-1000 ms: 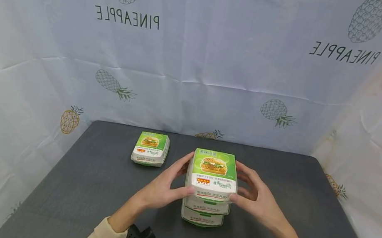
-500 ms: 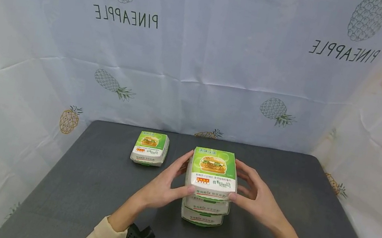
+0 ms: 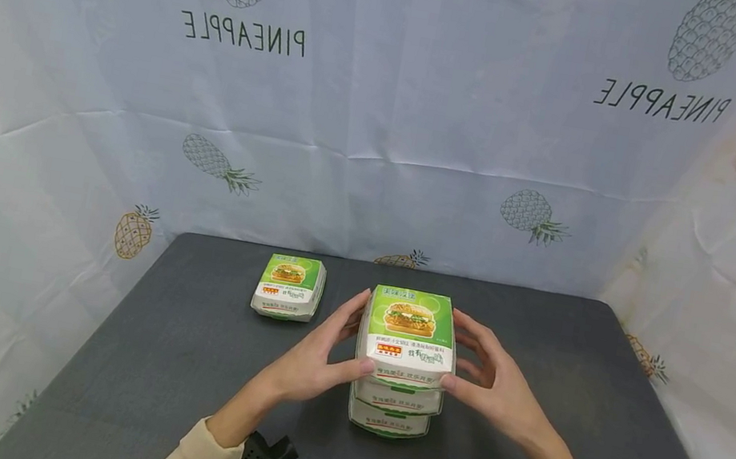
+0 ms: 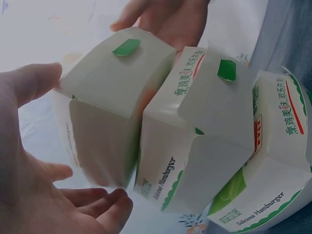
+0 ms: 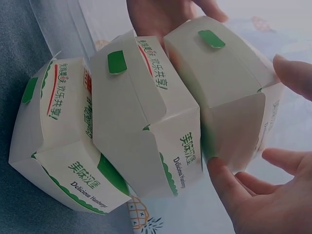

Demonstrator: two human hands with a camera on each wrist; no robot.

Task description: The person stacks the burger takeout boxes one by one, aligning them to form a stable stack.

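Note:
Three white-and-green hamburger boxes stand stacked in the head view. My left hand (image 3: 320,360) and right hand (image 3: 502,386) hold the top box (image 3: 409,334) from its two sides, each thumb by a front corner. Below it sit the middle box (image 3: 394,398) and the bottom box (image 3: 387,422), which juts slightly out of line. In the left wrist view, the left hand's fingers (image 4: 105,209) curl near the top box's underside edge. From the right wrist, the right fingertips (image 5: 219,168) touch the top box's lower edge, close to the middle box (image 5: 146,122).
A fourth, similar hamburger box (image 3: 288,287) lies alone at the back left of the dark grey table (image 3: 169,367). White cloth (image 3: 389,103) printed with pineapples hangs behind the table and on both sides. Black wrist cameras (image 3: 269,455) sit under the wrists.

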